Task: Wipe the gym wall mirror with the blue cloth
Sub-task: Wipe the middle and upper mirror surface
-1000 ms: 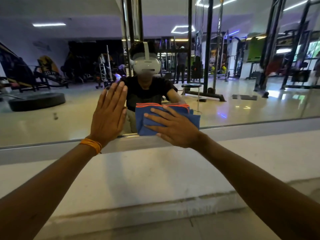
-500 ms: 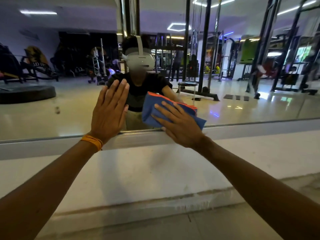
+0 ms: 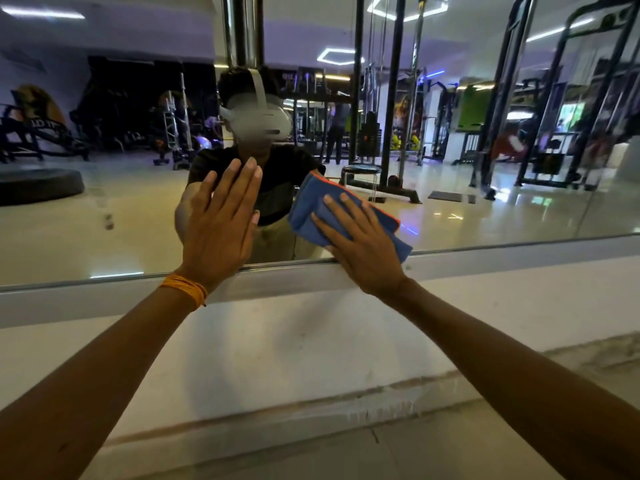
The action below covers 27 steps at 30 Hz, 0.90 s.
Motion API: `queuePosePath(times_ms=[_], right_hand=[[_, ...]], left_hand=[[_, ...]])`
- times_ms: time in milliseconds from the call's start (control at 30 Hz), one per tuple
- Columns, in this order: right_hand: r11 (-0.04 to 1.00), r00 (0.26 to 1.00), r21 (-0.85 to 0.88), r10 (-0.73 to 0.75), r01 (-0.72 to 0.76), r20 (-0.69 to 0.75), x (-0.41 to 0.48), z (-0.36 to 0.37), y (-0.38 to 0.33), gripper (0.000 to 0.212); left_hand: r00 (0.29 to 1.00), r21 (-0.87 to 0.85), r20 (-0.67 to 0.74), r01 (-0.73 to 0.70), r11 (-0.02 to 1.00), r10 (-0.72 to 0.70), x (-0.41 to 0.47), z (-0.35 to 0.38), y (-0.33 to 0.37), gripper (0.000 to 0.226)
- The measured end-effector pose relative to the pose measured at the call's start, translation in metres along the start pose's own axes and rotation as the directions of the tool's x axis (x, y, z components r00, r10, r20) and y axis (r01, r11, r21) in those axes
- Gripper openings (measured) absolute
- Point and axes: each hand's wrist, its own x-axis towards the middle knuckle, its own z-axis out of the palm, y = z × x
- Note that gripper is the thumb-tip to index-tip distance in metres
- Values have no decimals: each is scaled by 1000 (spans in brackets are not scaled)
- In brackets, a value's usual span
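Observation:
The wall mirror (image 3: 485,209) fills the upper half of the head view and reflects the gym. A folded blue cloth (image 3: 313,209) with an orange edge lies flat against the glass just above the mirror's lower edge, tilted down to the right. My right hand (image 3: 360,247) presses it to the mirror with straight, spread fingers. To the left of the cloth, my left hand (image 3: 221,230) rests flat on the glass with fingers straight, an orange band at its wrist.
A metal frame strip (image 3: 519,254) runs along the mirror's bottom edge. Below it is a pale wall (image 3: 311,341) that meets the tiled floor (image 3: 398,455). A smudge (image 3: 109,221) marks the glass at the left.
The cloth under my right hand has turned from level to tilted and slid slightly right along the glass. My left hand stays flat on the mirror.

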Motion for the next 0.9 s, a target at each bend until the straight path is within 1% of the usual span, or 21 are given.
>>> queuePosePath(times_ms=[67, 100, 167, 200, 233, 267, 333, 400, 433, 467, 500, 567, 600, 633, 667, 733, 767, 800, 833, 867, 900], right_hand=[[990, 988, 5, 144, -144, -64, -6, -7, 25, 57], [969, 965, 34, 245, -243, -96, -10, -11, 39, 56], [885, 881, 192, 453, -425, -136, -11, -18, 46, 56], [850, 853, 248, 505, -464, -133, -6, -16, 38, 57], [848, 854, 253, 505, -465, -124, 0, -12, 25, 58], [887, 887, 199, 445, -417, -121, 5, -6, 11, 59], [970, 966, 75, 239, -232, -99, 11, 3, -7, 57], [995, 990, 19, 99, -98, -102, 17, -3, 3, 57], [997, 989, -3, 71, -72, -130, 18, -7, 14, 56], [993, 980, -2, 118, -120, -162, 19, -11, 27, 55], [973, 953, 46, 229, -224, -198, 21, -15, 40, 55], [858, 824, 213, 510, -468, -245, 29, -22, 50, 57], [806, 768, 262, 588, -531, -254, 36, -22, 42, 58], [793, 754, 263, 607, -550, -252, 44, -19, 27, 59], [828, 798, 236, 557, -509, -229, 51, -13, 9, 59], [935, 928, 184, 333, -303, -168, 57, -2, -16, 62], [964, 958, 148, 242, -220, -151, 57, 2, -20, 65], [971, 964, 132, 219, -200, -149, 59, 0, -17, 64], [959, 949, 155, 262, -236, -175, 61, -6, -6, 61], [927, 913, 205, 355, -315, -201, 63, -13, 9, 58], [868, 848, 259, 481, -424, -223, 65, -22, 23, 57]], left_hand=[[1000, -8, 3, -2, 1000, 2, 0, -2, 0, 62], [1000, -10, -3, -1, 1000, 1, -1, -3, 1, 63], [1000, -10, -23, 9, 1000, -9, 0, -5, 3, 64], [999, -11, -38, 27, 1000, -27, 4, -5, 5, 64], [997, -19, -55, 56, 998, -57, 10, -5, 6, 65], [993, -29, -72, 91, 995, -93, 17, -5, 8, 65], [984, -32, -99, 142, 989, -145, 29, -5, 11, 65], [984, -27, -105, 143, 989, -145, 34, -3, 11, 66], [986, -32, -100, 133, 991, -135, 33, -3, 10, 66], [988, -38, -96, 119, 992, -122, 33, -4, 8, 66], [989, -41, -95, 107, 993, -111, 31, -5, 6, 66], [992, -38, -94, 84, 996, -87, 33, -8, 2, 66], [992, -38, -100, 75, 996, -79, 36, -9, 1, 67], [991, -43, -108, 69, 997, -73, 41, -11, 0, 67], [991, -45, -115, 62, 997, -67, 49, -12, -1, 67], [991, -32, -122, 50, 998, -53, 66, -15, -5, 67], [992, -25, -117, 47, 999, -50, 74, -17, -8, 67], [993, -23, -106, 48, 999, -50, 81, -19, -13, 67], [994, -23, -94, 47, 999, -49, 85, -20, -16, 68], [995, -20, -89, 39, 999, -41, 87, -20, -19, 68], [996, -13, -89, 30, 999, -31, 87, -19, -20, 68]])
